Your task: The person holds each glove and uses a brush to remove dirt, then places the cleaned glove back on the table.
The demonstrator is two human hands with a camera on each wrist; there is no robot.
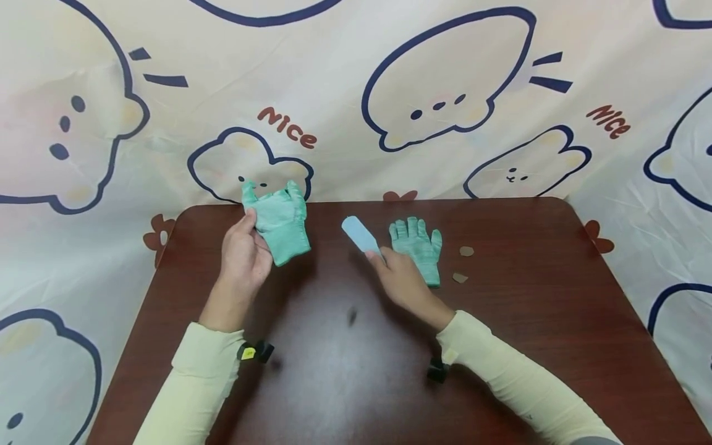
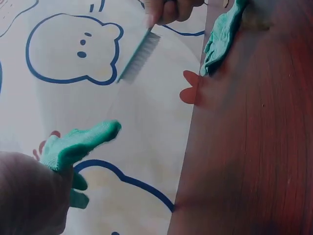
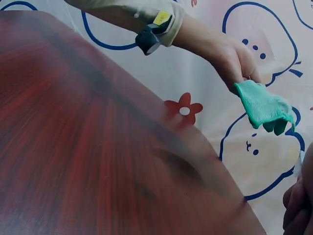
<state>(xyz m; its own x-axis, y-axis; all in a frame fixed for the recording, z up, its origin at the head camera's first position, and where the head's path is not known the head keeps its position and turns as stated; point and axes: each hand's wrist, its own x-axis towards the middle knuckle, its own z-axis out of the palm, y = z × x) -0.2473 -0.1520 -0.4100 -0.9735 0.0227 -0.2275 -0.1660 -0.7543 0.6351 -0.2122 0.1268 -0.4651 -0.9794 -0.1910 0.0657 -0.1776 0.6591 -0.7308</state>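
Note:
My left hand [image 1: 243, 256] pinches a green knit glove [image 1: 283, 225] near the table's far left, holding it up with its ribbed cuff hanging toward the right. In the left wrist view the glove [image 2: 80, 146] juts past the hand, clear of the tabletop. A light blue brush [image 1: 358, 233] is gripped by its handle in my right hand [image 1: 405, 283]; its bristles show in the left wrist view, pointing down. Just beyond that hand, a second green glove [image 1: 414, 240] lies flat on the table, fingers toward the far edge, its cuff partly behind the hand.
Two small brownish pieces [image 1: 466, 251] lie right of the flat glove on the dark wooden table [image 1: 528, 346]. A pale cloth [image 1: 334, 68] with cartoon outlines hangs behind the table's far edge and along both sides. A wrist camera [image 1: 437, 369] sits below the right sleeve.

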